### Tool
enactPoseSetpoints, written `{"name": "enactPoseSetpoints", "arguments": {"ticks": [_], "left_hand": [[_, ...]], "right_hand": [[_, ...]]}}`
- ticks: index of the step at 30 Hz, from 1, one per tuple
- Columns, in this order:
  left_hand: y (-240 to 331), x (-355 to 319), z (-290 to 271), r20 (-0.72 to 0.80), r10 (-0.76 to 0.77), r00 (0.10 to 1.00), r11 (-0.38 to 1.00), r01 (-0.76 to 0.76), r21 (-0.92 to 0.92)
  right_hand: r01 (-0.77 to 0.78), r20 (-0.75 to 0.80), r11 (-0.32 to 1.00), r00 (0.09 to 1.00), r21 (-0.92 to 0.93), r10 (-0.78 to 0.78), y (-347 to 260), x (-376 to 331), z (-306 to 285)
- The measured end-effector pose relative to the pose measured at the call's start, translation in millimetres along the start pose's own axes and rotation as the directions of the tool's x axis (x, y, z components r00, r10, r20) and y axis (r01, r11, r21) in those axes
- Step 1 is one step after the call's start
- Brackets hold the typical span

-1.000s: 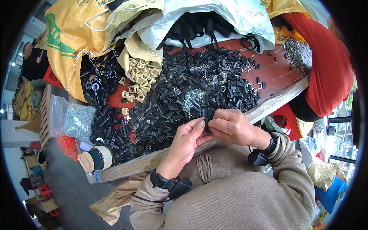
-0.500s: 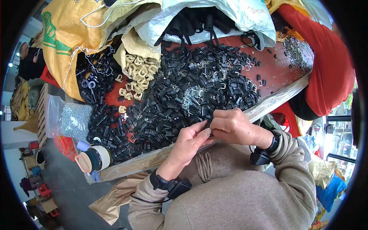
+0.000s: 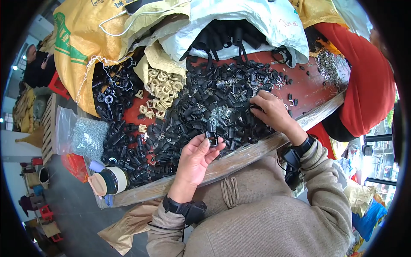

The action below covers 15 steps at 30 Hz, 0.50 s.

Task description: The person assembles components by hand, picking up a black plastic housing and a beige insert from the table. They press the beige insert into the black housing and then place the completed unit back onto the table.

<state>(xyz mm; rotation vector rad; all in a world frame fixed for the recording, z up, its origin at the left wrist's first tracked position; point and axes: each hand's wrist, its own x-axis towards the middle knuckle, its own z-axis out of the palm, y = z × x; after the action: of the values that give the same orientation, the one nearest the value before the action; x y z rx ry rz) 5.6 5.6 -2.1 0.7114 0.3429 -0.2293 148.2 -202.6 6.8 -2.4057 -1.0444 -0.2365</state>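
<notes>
Left hand (image 3: pixel 195 158) at frame centre pinches small black plastic clip (image 3: pixel 211 138) between fingertips. Right hand (image 3: pixel 272 112), centre-right, fingers curled, digs into black clip pile (image 3: pixel 214 103); grip unclear.

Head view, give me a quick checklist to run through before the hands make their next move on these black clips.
1. Left hand has a grip on one black clip: ok.
2. Right hand is in the pile of black clips: ok.
3. Right hand already holds a piece: cannot tell, its fingers hide it.
4. Held clip clear of the table edge: ok.
5. Beige clips lie apart from both hands: ok.
</notes>
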Motion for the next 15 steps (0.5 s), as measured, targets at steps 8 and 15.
{"name": "enactPoseSetpoints", "arguments": {"ticks": [8,15], "left_hand": [[-3.9,1.2,2.0,0.004,0.011,1.000,1.000,-0.011,-0.022],[-8.3,8.0,17.2,0.048,0.079,0.996,0.997,-0.079,-0.004]], "right_hand": [[-0.027,0.024,0.993,0.999,0.113,0.025,8.3,-4.8,8.7],[-0.572,0.455,0.216,0.787,0.791,0.417,-28.3,-9.3,-2.1]]}}
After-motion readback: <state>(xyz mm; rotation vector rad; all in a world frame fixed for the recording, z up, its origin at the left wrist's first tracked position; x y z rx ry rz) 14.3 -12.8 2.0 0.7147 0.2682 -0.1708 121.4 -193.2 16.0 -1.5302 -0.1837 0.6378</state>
